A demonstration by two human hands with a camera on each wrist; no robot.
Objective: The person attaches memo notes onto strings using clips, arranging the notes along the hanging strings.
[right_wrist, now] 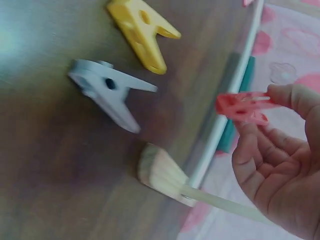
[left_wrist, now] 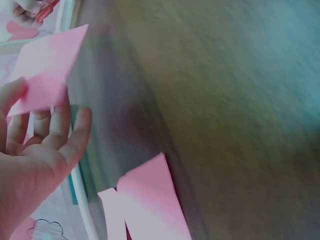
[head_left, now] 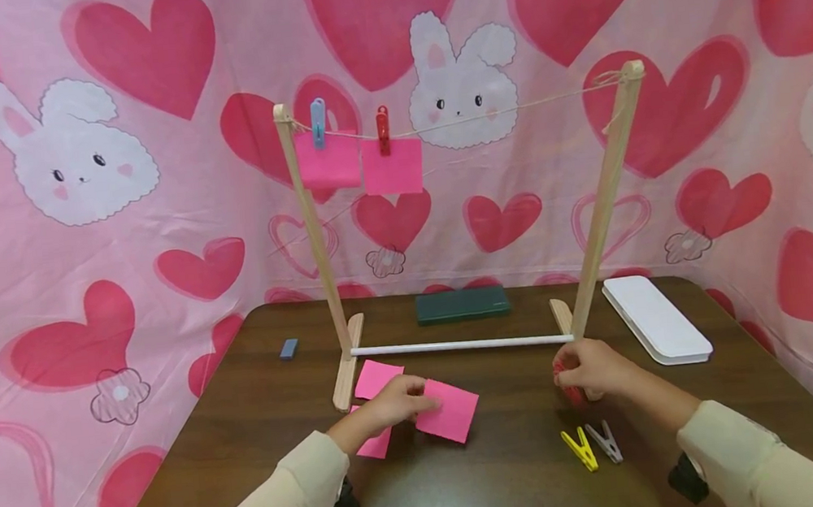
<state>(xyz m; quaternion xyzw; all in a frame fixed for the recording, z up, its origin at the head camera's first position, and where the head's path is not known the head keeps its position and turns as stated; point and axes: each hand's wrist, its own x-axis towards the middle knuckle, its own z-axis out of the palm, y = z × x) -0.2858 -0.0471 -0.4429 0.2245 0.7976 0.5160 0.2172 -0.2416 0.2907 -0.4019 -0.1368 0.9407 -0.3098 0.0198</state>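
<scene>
My left hand [head_left: 396, 401] pinches a square pink paper [head_left: 450, 412] between thumb and fingers, lifted over the table in the left wrist view. Two more pink papers [head_left: 378, 378] lie beneath and beside that hand. By the foot of the right post, my right hand [head_left: 597, 366] holds a red clothespin [right_wrist: 242, 106] by its handle ends. A yellow clothespin [head_left: 580, 449] and a grey clothespin [head_left: 604, 442] lie on the table just below it. On the string hang two pink papers, one under a light blue clothespin [head_left: 319, 123], the other under a red clothespin [head_left: 383, 131].
A wooden frame [head_left: 602, 186] carries the string [head_left: 489, 117], with a white bar [head_left: 459, 345] low across it. Behind it lies a dark green case [head_left: 462, 304]. A white case [head_left: 657, 319] sits at the right, a small blue block [head_left: 288, 349] at the left.
</scene>
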